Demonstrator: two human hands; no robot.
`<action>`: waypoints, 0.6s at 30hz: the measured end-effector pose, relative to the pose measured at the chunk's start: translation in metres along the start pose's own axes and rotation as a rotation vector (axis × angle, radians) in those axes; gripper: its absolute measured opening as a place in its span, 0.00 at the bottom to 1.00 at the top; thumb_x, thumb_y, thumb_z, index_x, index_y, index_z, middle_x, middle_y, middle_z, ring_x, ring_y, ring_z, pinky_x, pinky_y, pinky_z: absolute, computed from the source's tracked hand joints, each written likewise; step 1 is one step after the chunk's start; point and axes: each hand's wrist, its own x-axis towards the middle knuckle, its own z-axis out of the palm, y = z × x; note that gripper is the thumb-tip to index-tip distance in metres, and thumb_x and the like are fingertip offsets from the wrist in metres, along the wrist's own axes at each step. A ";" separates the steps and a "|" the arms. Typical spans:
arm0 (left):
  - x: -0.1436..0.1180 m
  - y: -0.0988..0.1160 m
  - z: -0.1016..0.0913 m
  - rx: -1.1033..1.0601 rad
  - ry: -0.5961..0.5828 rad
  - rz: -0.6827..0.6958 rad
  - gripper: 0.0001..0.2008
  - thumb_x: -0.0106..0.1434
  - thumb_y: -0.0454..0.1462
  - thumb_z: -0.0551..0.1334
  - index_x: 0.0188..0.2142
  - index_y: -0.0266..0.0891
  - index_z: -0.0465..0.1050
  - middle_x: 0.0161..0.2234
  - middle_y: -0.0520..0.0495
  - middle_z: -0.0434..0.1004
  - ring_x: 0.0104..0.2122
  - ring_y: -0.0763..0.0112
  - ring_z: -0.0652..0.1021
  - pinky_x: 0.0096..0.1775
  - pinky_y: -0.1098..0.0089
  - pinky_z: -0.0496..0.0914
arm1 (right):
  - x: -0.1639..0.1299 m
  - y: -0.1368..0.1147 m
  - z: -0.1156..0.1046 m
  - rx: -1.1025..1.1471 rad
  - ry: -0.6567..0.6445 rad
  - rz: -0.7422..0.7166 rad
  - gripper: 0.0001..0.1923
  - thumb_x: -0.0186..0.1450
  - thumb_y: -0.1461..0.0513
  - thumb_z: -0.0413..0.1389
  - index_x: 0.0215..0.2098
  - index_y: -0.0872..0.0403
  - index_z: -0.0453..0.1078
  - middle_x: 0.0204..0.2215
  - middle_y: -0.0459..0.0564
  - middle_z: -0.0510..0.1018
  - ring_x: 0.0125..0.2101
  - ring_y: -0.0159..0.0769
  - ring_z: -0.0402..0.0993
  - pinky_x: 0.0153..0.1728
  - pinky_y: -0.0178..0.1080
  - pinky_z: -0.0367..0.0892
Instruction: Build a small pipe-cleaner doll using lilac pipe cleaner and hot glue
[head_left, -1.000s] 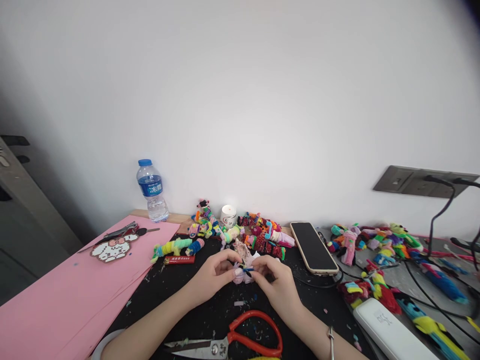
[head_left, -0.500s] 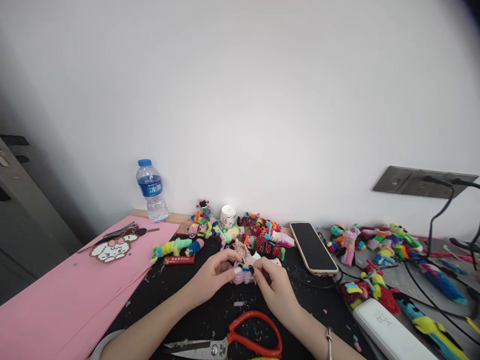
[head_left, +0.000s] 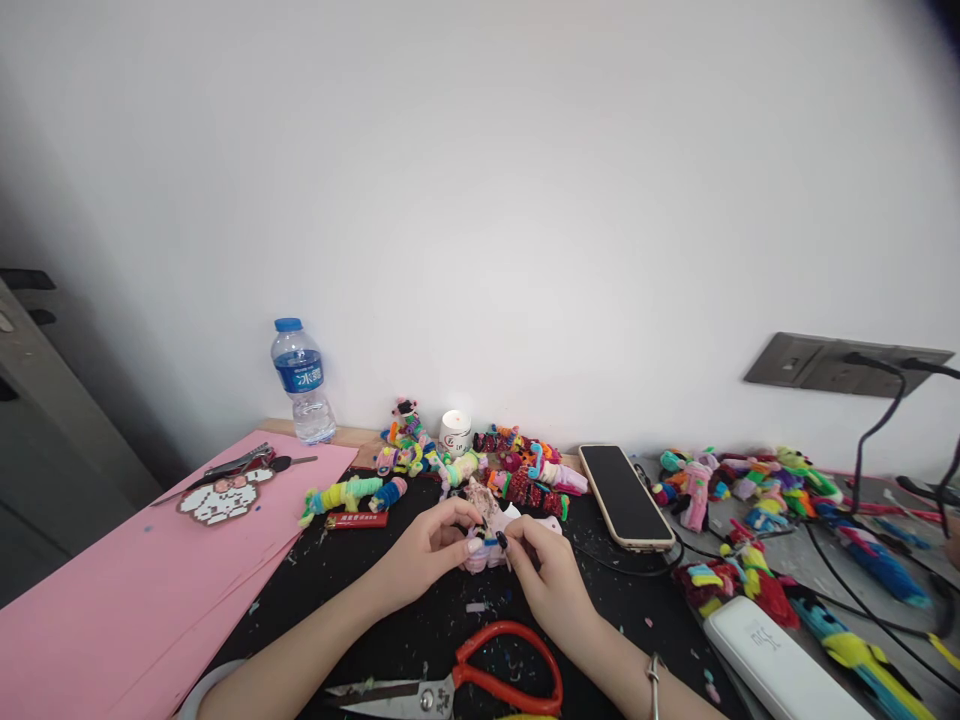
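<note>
Between my hands, low over the black mat [head_left: 322,600], is a small pale-lilac fuzzy pipe-cleaner piece [head_left: 486,562] with a bit of blue on its front. My left hand [head_left: 435,540] grips its left side, thumb in front and fingers curled behind. At its right edge my right hand [head_left: 546,565] pinches with thumb and forefinger; the fingertips partly hide what they hold. Red-handled scissors [head_left: 510,690] lie with blades parted, nearer me, below the hands. A beige fuzzy bundle [head_left: 484,500] sits just behind the lilac piece.
Pipe-cleaner figures [head_left: 532,485] crowd the back, beside a white paper cup [head_left: 455,433]. Right of them lie a phone [head_left: 624,497], a white power bank [head_left: 780,655], cables and more figures [head_left: 757,490]. On the left are pink paper [head_left: 112,600] and a water bottle [head_left: 300,380].
Both hands stay nearly in place on the lilac piece, with only slight finger movement. The whole view has shifted very slightly.
</note>
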 end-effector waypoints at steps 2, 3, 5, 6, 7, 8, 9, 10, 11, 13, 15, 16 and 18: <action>0.000 0.000 0.000 -0.013 -0.006 0.003 0.11 0.57 0.39 0.63 0.38 0.38 0.66 0.33 0.51 0.70 0.29 0.72 0.73 0.34 0.68 0.68 | 0.000 -0.001 0.000 0.007 -0.004 0.004 0.10 0.65 0.67 0.46 0.25 0.53 0.60 0.20 0.42 0.65 0.22 0.31 0.61 0.24 0.31 0.56; 0.000 -0.001 0.000 -0.019 -0.010 0.004 0.11 0.57 0.39 0.63 0.38 0.38 0.66 0.33 0.51 0.70 0.29 0.72 0.73 0.34 0.68 0.68 | 0.000 -0.001 0.000 0.011 -0.007 0.004 0.10 0.65 0.66 0.46 0.25 0.53 0.60 0.20 0.42 0.65 0.22 0.31 0.61 0.24 0.31 0.56; -0.001 -0.001 0.000 -0.027 -0.013 0.005 0.11 0.57 0.38 0.63 0.38 0.38 0.66 0.33 0.51 0.70 0.29 0.72 0.73 0.35 0.68 0.68 | 0.001 -0.002 0.000 0.016 -0.010 0.004 0.10 0.65 0.66 0.46 0.25 0.53 0.60 0.20 0.43 0.65 0.22 0.31 0.61 0.24 0.31 0.56; -0.001 -0.001 0.000 -0.029 -0.015 0.007 0.10 0.57 0.38 0.63 0.38 0.38 0.66 0.33 0.51 0.70 0.29 0.72 0.73 0.35 0.68 0.69 | 0.001 -0.002 0.000 0.017 -0.010 0.005 0.10 0.65 0.66 0.46 0.25 0.53 0.60 0.20 0.43 0.65 0.22 0.31 0.61 0.24 0.31 0.56; -0.001 -0.002 0.000 -0.030 -0.016 0.010 0.10 0.57 0.37 0.63 0.38 0.38 0.66 0.33 0.51 0.70 0.29 0.73 0.73 0.35 0.68 0.68 | 0.001 -0.002 0.000 0.018 -0.012 0.005 0.10 0.65 0.66 0.46 0.25 0.53 0.59 0.20 0.43 0.65 0.22 0.31 0.61 0.24 0.31 0.56; -0.001 -0.002 0.000 -0.029 -0.019 0.014 0.10 0.57 0.37 0.63 0.37 0.38 0.66 0.33 0.51 0.69 0.29 0.73 0.73 0.34 0.68 0.68 | 0.001 -0.002 0.000 0.020 -0.017 0.006 0.10 0.65 0.66 0.45 0.25 0.53 0.60 0.20 0.43 0.65 0.22 0.31 0.61 0.24 0.31 0.56; -0.001 -0.003 -0.001 -0.027 -0.020 0.018 0.10 0.56 0.36 0.63 0.37 0.38 0.66 0.33 0.51 0.69 0.29 0.73 0.73 0.34 0.68 0.68 | 0.001 -0.002 0.000 0.022 -0.021 0.005 0.10 0.65 0.66 0.45 0.25 0.53 0.60 0.20 0.43 0.65 0.22 0.31 0.61 0.24 0.31 0.56; 0.000 -0.004 -0.001 -0.024 -0.022 0.021 0.10 0.56 0.36 0.64 0.37 0.38 0.66 0.33 0.51 0.69 0.28 0.73 0.73 0.33 0.69 0.68 | 0.001 -0.003 0.000 0.023 -0.025 0.003 0.10 0.65 0.66 0.45 0.25 0.53 0.60 0.20 0.43 0.65 0.22 0.31 0.62 0.24 0.31 0.56; 0.000 -0.004 -0.001 -0.021 -0.023 0.023 0.10 0.56 0.35 0.64 0.37 0.38 0.66 0.33 0.51 0.69 0.28 0.74 0.73 0.33 0.69 0.68 | 0.000 -0.003 0.000 0.025 -0.028 0.000 0.10 0.65 0.65 0.45 0.25 0.53 0.60 0.20 0.43 0.66 0.22 0.31 0.62 0.24 0.31 0.56; 0.000 -0.005 -0.001 -0.019 -0.021 0.026 0.10 0.55 0.35 0.64 0.36 0.38 0.66 0.33 0.52 0.69 0.28 0.74 0.73 0.33 0.69 0.68 | 0.000 -0.004 0.000 0.028 -0.029 -0.006 0.10 0.65 0.65 0.46 0.25 0.53 0.60 0.20 0.43 0.66 0.22 0.31 0.62 0.24 0.31 0.56; 0.001 -0.006 -0.001 -0.022 -0.017 0.029 0.10 0.55 0.35 0.64 0.36 0.38 0.66 0.33 0.52 0.69 0.28 0.74 0.73 0.32 0.69 0.68 | 0.000 -0.004 0.000 0.034 -0.030 -0.008 0.11 0.66 0.65 0.46 0.25 0.53 0.60 0.20 0.43 0.66 0.22 0.31 0.62 0.24 0.31 0.57; 0.001 -0.006 -0.001 -0.023 -0.014 0.029 0.10 0.55 0.35 0.64 0.36 0.38 0.66 0.33 0.52 0.69 0.28 0.73 0.72 0.32 0.69 0.68 | -0.001 -0.004 0.000 0.039 -0.031 -0.008 0.11 0.66 0.65 0.46 0.25 0.53 0.60 0.21 0.43 0.66 0.22 0.31 0.62 0.24 0.31 0.57; 0.001 -0.005 -0.001 -0.023 -0.010 0.027 0.11 0.54 0.35 0.64 0.36 0.38 0.66 0.33 0.52 0.69 0.28 0.73 0.72 0.32 0.69 0.68 | -0.001 -0.004 0.001 0.047 -0.031 -0.008 0.11 0.66 0.64 0.46 0.25 0.53 0.60 0.21 0.43 0.66 0.22 0.31 0.62 0.24 0.31 0.57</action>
